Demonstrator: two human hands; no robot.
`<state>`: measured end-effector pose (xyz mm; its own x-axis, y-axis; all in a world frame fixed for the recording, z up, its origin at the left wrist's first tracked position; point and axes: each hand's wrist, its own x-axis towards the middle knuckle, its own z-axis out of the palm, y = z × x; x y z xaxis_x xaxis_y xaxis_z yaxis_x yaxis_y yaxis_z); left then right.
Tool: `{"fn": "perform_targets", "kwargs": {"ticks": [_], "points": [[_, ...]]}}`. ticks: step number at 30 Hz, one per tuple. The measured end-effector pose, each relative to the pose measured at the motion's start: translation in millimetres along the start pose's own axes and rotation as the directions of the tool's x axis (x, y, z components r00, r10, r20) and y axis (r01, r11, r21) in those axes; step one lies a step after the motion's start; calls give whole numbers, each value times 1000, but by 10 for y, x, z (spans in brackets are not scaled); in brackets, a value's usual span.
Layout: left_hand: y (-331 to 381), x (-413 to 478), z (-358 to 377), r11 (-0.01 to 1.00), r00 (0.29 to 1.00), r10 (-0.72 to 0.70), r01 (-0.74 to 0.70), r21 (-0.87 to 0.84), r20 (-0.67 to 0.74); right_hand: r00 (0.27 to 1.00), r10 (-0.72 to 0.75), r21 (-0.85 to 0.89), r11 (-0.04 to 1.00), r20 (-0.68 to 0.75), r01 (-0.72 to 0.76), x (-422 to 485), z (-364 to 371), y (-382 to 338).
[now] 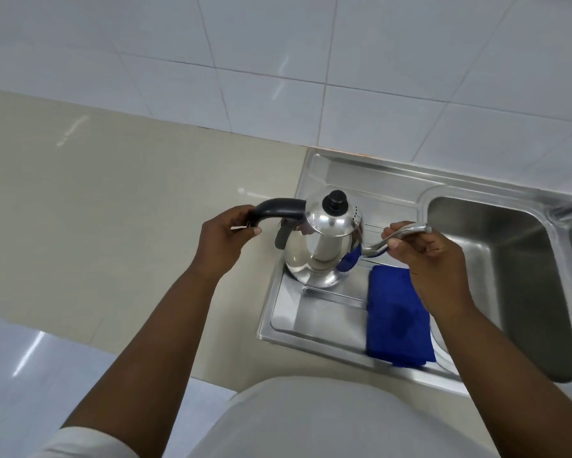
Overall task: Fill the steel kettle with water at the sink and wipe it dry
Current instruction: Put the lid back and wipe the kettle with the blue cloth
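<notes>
Shirt (327, 421), left grip (223, 238), right grip (426, 256) holding steel kettle (324, 246)

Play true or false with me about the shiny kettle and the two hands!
1. The left hand grips the kettle's black handle. True.
2. The kettle sits inside the sink basin. False: it is on the drainboard, beside the basin.
3. The lid is on the kettle. True.
4. The right hand holds the blue cloth. False: the cloth lies on the drainboard, and the right hand holds the spout.
</notes>
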<state>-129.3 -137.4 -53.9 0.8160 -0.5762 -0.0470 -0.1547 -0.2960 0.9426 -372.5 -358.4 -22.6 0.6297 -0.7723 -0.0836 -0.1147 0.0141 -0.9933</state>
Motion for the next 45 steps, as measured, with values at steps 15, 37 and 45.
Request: {"fn": "perform_targets", "kwargs": {"ticks": [15,37,45], "points": [[-302,478,-1272,992,986,-89,101,74,-141,990,34,95,994,140,-48,342,1413,-110],[-905,783,-1754,986,970,-166,162,-33,-179,978,-31,-33,999,206,38,427,2150,247],[-928,769,-1724,991,974,-136,136,-13,-184,981,-79,-90,991,177,96,410,2165,241]]}}
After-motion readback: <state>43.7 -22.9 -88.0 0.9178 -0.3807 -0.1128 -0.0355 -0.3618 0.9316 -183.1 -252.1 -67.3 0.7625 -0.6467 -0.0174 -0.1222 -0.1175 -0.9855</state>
